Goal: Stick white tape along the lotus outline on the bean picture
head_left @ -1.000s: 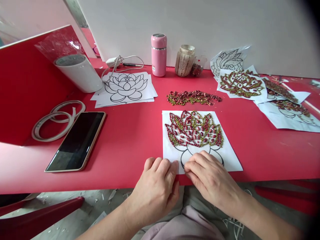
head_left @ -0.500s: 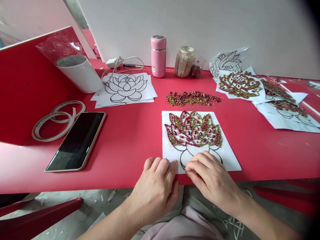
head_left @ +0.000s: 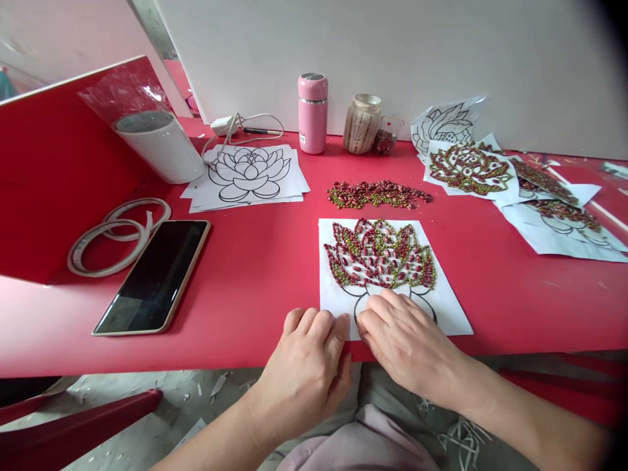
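A white sheet (head_left: 451, 313) with a lotus outline lies on the red table (head_left: 255, 275); its petals are filled with red and green beans (head_left: 380, 254), while the lower petals are bare outline. My left hand (head_left: 307, 369) rests at the table's front edge, fingers curled onto the sheet's bottom left corner. My right hand (head_left: 405, 343) lies on the sheet's lower middle, fingers bent and pressed together on the bare outline. Whether it pinches anything is hidden. A loose pile of beans (head_left: 377, 193) lies just behind the sheet.
A phone (head_left: 154, 275) and tape rings (head_left: 110, 235) lie at the left, near a white roll (head_left: 157, 144). Blank lotus sheets (head_left: 250, 171), a pink flask (head_left: 313, 112) and a jar (head_left: 362, 123) stand behind. Finished bean pictures (head_left: 471, 169) cover the right.
My right hand has slid slightly left and up along the sheet's lower outline. My left hand has stayed in place on the corner.
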Demonstrator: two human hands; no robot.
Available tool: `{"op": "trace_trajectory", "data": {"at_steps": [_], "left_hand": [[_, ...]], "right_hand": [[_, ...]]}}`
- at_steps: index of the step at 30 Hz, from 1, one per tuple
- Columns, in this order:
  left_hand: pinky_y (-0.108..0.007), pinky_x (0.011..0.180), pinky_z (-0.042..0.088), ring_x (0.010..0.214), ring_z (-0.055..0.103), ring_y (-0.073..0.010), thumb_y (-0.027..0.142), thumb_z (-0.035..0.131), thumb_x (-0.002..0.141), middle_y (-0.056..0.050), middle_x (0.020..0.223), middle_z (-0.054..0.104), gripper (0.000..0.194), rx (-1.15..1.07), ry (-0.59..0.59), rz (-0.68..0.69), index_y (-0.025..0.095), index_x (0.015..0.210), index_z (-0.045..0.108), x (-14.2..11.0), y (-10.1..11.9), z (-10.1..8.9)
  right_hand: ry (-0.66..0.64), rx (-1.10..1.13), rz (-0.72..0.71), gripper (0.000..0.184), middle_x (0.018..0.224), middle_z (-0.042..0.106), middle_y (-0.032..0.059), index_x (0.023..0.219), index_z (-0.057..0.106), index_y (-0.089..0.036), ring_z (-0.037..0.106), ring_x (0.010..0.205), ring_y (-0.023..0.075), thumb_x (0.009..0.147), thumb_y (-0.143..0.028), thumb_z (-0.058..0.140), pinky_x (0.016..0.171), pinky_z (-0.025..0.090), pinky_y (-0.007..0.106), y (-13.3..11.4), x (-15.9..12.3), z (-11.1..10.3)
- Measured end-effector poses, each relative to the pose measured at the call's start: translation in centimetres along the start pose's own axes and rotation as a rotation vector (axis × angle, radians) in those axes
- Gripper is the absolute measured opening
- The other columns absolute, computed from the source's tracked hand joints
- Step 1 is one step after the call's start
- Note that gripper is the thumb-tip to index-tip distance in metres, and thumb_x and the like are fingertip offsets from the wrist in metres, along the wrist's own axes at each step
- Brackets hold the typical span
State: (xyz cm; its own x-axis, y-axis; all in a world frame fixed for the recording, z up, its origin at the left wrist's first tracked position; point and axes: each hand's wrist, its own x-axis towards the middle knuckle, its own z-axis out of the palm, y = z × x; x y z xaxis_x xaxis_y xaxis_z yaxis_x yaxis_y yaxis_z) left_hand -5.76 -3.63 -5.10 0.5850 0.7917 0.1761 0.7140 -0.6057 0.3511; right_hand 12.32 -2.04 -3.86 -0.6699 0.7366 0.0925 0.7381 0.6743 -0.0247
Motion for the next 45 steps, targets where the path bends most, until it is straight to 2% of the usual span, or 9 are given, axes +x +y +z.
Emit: {"op": "trace_trajectory", "data": {"at_steps": [5,14,19,24,29,34,40,43,45], "left_hand": [[-0.038,0.069,0.038,0.074,0.043,-0.0177,0.020,0.038,0.080,-0.006,0.083,0.049,0.026,0.004,-0.003,-0.003,0.012,0.102,0.050,0.1,0.1,0.0],[-0.039,0.069,0.038,0.074,0.042,-0.0183,0.021,0.039,0.080,-0.007,0.083,0.048,0.033,0.012,-0.004,-0.008,0.011,0.110,0.049,-0.2,0.0,0.1],[-0.040,0.069,0.039,0.075,0.043,-0.0183,0.019,0.041,0.079,-0.008,0.083,0.048,0.037,0.026,0.052,0.026,0.008,0.114,0.048,-0.3,-0.1,0.2],[-0.038,0.068,0.039,0.074,0.042,-0.0179,0.018,0.043,0.079,-0.008,0.082,0.048,0.038,0.059,0.062,0.054,0.007,0.115,0.047,-0.3,-0.2,0.4],[-0.038,0.068,0.039,0.074,0.043,-0.0181,0.018,0.044,0.079,-0.007,0.083,0.047,0.038,0.069,0.045,0.056,0.008,0.115,0.046,-0.1,-0.3,0.3],[-0.037,0.068,0.039,0.075,0.043,-0.0180,0.019,0.043,0.079,-0.007,0.083,0.047,0.035,0.066,0.030,0.040,0.009,0.113,0.047,-0.2,-0.2,0.3],[-0.038,0.069,0.039,0.074,0.043,-0.0181,0.018,0.044,0.079,-0.007,0.083,0.047,0.040,0.094,0.042,0.062,0.008,0.117,0.044,-0.2,-0.3,0.4],[-0.037,0.068,0.039,0.074,0.043,-0.0180,0.018,0.045,0.078,-0.007,0.084,0.048,0.039,0.103,0.053,0.072,0.008,0.117,0.044,-0.2,-0.4,0.4],[-0.037,0.069,0.039,0.074,0.043,-0.0179,0.018,0.046,0.078,-0.008,0.084,0.048,0.040,0.110,0.061,0.077,0.008,0.117,0.044,-0.1,-0.4,0.4]], "right_hand": [[0.073,0.053,-0.026,0.020,0.077,0.046,0.0049,0.074,0.049,-0.017,0.041,0.074,0.0195,0.088,-0.015,0.034,0.068,0.033,0.033,0.4,-0.5,0.8],[0.130,0.425,-0.002,0.015,0.077,0.043,0.0027,0.076,0.039,-0.018,0.038,0.073,0.0173,0.090,-0.015,0.032,0.067,0.032,0.033,1.7,-2.0,0.9],[0.219,0.679,0.193,0.014,0.077,0.038,0.0011,0.078,0.035,-0.020,0.039,0.071,0.0147,0.091,-0.017,0.030,0.064,0.036,0.028,3.1,-5.1,-0.3],[0.357,0.646,0.430,0.010,0.083,0.040,0.0014,0.084,0.040,-0.021,0.042,0.069,0.0121,0.092,-0.017,0.034,0.061,0.038,0.023,3.7,-7.9,-1.4],[0.226,0.511,0.174,0.023,0.098,0.047,0.0057,0.109,0.049,-0.023,0.045,0.091,0.0181,0.088,-0.016,0.044,0.079,0.039,0.031,1.8,-5.0,-0.7],[0.274,0.434,0.081,0.018,0.090,0.053,0.0030,0.092,0.059,-0.023,0.045,0.082,0.0176,0.084,-0.010,0.049,0.073,0.036,0.034,0.5,-1.8,0.3],[0.282,0.555,0.100,0.012,0.093,0.053,0.0022,0.079,0.053,-0.020,0.048,0.085,0.0160,0.088,-0.017,0.045,0.078,0.038,0.031,1.7,-2.6,0.2],[0.248,0.713,0.218,0.011,0.098,0.051,0.0047,0.083,0.048,-0.021,0.049,0.094,0.0156,0.090,-0.021,0.039,0.080,0.042,0.026,3.1,-4.9,-0.6],[0.307,1.011,0.439,0.012,0.096,0.052,0.0041,0.080,0.046,-0.022,0.049,0.094,0.0161,0.090,-0.026,0.041,0.079,0.042,0.024,4.3,-7.2,-1.2]]}}
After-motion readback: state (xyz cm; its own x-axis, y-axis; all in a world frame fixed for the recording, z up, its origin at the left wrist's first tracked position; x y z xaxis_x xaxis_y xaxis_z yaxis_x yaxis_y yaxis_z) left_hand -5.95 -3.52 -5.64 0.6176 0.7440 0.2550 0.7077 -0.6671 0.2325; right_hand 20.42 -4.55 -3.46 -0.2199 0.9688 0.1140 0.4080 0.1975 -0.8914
